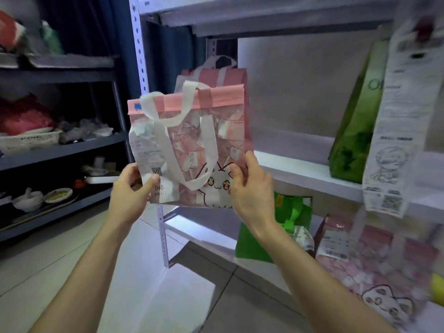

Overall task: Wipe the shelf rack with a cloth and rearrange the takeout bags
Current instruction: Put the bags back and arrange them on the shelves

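Both hands [189, 191] grip pink bag [192, 140] before white rack [300, 171].

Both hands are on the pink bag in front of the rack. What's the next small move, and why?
Probably lift the pink bag and set it on the bare stretch of the middle shelf, beside the other pink bag standing there. The left hand and right hand pinch its lower corners in front of the shelf edge, and the gap toward the green bag looks wide enough.
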`<act>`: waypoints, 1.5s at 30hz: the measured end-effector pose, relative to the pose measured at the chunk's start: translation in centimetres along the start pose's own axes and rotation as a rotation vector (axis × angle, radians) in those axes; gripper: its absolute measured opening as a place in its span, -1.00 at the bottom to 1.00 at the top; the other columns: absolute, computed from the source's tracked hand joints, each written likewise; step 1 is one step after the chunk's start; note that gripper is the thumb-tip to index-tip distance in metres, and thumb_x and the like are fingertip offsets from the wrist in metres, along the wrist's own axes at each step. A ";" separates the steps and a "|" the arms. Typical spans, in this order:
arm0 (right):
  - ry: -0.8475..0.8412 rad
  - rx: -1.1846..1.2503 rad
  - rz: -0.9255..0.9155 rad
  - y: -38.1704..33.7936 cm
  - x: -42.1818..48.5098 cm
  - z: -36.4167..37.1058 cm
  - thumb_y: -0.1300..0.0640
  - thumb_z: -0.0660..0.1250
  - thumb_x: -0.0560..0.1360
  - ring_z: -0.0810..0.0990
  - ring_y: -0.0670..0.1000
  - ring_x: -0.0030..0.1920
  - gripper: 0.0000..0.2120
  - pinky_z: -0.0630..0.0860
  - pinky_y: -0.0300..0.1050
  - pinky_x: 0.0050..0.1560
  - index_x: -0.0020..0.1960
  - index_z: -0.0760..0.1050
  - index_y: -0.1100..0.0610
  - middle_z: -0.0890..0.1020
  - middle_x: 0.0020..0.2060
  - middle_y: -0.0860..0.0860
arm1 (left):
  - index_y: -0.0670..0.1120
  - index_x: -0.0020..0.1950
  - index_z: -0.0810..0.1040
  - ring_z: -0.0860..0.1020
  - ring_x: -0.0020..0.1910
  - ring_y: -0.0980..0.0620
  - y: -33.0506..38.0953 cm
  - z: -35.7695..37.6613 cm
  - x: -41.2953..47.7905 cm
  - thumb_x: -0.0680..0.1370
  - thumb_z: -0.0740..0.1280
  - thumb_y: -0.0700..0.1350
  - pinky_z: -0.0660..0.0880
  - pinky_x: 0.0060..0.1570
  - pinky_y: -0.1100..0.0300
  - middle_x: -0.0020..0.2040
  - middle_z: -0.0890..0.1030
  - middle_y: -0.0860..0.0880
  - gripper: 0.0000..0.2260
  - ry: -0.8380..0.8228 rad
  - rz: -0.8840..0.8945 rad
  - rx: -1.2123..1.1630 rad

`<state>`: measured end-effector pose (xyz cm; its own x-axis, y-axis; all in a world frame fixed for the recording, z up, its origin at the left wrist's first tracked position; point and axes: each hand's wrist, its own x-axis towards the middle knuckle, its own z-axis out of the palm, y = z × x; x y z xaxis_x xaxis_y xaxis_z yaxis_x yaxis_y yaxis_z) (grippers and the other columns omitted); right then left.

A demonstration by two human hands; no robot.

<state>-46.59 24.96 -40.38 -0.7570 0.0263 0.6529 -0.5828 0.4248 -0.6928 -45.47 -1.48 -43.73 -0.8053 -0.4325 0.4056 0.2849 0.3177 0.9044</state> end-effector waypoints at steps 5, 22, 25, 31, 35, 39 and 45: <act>0.189 -0.042 -0.016 -1.4 5.1 -6.9 0.17 0.23 0.72 0.54 -0.02 -0.34 -0.88 0.49 -0.02 -0.37 -0.01 0.39 0.06 0.61 -0.28 -0.05 | -0.04 0.38 0.53 0.71 -0.12 0.26 6.7 6.5 3.0 0.65 0.48 -0.15 0.61 -0.21 0.30 0.20 0.69 0.11 -0.69 -0.105 0.176 -0.049; 0.162 -0.313 0.273 6.8 7.0 -11.7 0.18 0.39 0.64 0.67 0.13 0.01 -0.53 0.59 -0.06 -0.13 0.44 0.26 0.21 0.65 0.14 0.16 | 0.23 0.52 0.42 0.66 0.12 0.12 6.7 19.4 4.9 0.53 0.47 -0.08 0.63 0.09 0.13 0.44 0.55 0.06 -0.41 -0.372 0.283 0.034; 0.192 -0.281 0.236 7.5 3.7 -11.8 0.11 0.40 0.64 0.60 0.02 0.20 -0.50 0.62 -0.03 0.17 0.49 0.28 0.16 0.59 0.32 0.08 | 0.21 0.50 0.45 0.67 0.23 0.11 4.5 17.7 3.2 0.55 0.45 -0.15 0.64 0.21 0.02 0.45 0.53 0.12 -0.45 -0.305 0.248 -0.013; 0.241 -0.273 0.072 9.9 -5.5 -11.2 0.13 0.33 0.67 0.47 -0.14 0.38 -0.54 0.37 -0.20 0.45 0.53 0.34 0.09 0.50 0.40 -0.05 | 0.15 0.29 0.58 0.71 0.11 0.02 -4.7 16.6 -1.5 0.58 0.48 -0.17 0.68 0.18 -0.18 0.21 0.69 0.05 -0.66 -0.390 0.048 0.160; 0.171 -0.394 0.230 15.5 -10.8 -11.8 0.14 0.33 0.66 0.50 -0.17 0.12 -0.77 0.45 -0.33 0.09 0.31 0.48 0.07 0.54 0.20 -0.08 | 0.16 0.03 0.68 0.75 -0.03 -0.17 -8.9 19.0 -6.3 0.57 0.51 -0.12 0.73 -0.05 -0.15 -0.05 0.74 -0.02 -0.83 -0.635 -0.047 0.254; 0.186 -0.474 0.459 20.8 -14.9 -15.1 0.08 0.34 0.64 0.58 0.00 0.15 -0.76 0.55 0.00 0.15 0.30 0.49 0.05 0.58 0.21 -0.05 | -0.08 0.13 0.66 0.73 -0.02 -0.22 -8.6 24.2 -12.1 0.63 0.47 -0.23 0.72 -0.03 -0.14 -0.02 0.72 -0.15 -0.89 -0.939 -0.012 0.300; 0.485 -0.644 0.646 25.1 -18.3 -22.7 -0.05 0.54 0.50 0.46 0.20 0.25 -0.50 0.50 0.09 0.15 0.26 0.39 0.14 0.48 0.26 0.10 | -0.14 0.44 0.48 0.68 0.16 -0.05 -5.6 33.8 -19.0 0.61 0.48 -0.19 0.58 0.14 0.10 0.21 0.66 -0.03 -0.59 -1.016 -0.036 0.267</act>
<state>-40.67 55.66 -62.74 -0.5857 0.7228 0.3669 0.2691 0.6003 -0.7531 -49.28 33.49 -60.97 -0.9039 0.4265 -0.0344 0.2277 0.5476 0.8051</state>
